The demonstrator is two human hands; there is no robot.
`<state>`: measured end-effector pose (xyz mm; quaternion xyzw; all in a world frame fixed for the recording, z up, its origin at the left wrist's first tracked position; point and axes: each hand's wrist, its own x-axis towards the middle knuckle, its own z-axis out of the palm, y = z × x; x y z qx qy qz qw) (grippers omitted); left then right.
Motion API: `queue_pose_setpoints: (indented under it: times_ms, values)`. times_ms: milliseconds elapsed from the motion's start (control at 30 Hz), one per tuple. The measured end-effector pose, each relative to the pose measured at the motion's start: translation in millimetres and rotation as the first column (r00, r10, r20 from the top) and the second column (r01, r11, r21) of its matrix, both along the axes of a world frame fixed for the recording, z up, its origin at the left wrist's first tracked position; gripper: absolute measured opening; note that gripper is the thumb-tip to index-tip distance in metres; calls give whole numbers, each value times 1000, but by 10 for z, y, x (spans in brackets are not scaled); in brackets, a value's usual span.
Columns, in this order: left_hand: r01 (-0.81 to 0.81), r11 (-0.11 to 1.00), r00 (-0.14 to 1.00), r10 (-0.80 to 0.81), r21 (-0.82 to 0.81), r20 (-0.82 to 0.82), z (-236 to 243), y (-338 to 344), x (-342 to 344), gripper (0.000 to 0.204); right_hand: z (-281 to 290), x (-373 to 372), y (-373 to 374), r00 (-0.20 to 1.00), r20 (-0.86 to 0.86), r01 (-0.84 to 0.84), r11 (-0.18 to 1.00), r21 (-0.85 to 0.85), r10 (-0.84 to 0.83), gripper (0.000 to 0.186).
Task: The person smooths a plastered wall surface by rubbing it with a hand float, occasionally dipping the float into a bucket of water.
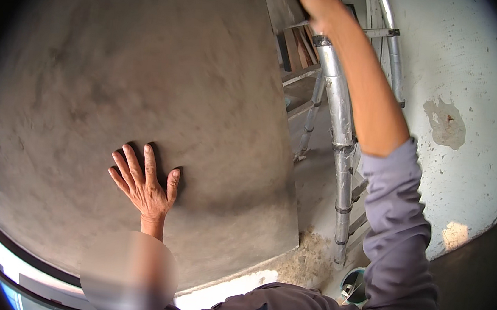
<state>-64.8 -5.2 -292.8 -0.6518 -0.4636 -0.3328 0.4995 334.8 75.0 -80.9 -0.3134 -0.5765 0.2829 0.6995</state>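
Through the head view I see the left hand [148,193] flat on the brown-grey wall [223,105] at left and centre, fingers spread, gripping nothing. The right hand [322,8] is raised by its right edge, near the metal ladder [341,116] (blurred and cut off, so I can't tell its grip). I'd judge the visible face coated, its mottling not yet evened. It faces me, right edge roughly upright; its full long axis runs out of frame.
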Motion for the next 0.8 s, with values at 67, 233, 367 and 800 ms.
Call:
queue_pose_setpoints:
  times_ms: [67, 233, 367, 800]
  values:
    - [42, 999, 999, -42, -23, 18, 67, 4, 147, 83, -523, 90, -77, 993, 115, 17, 999, -42, -12, 50]
    - [149, 987, 985, -154, -65, -79, 946, 163, 976, 85, -2711, 210, -356, 974, 210, -3, 932, -361, 84, 51]
    - [169, 985, 946, -172, -34, -275, 1634, 269, 1706, 78, -3635, 220, -851, 987, -23, 138, 918, -372, -158, 59]
    - [-38, 844, 990, -41, -535, -135, -541, -481, 70, 76, -2972, -954, -1124, 726, 305, 424, 750, 508, -616, 60]
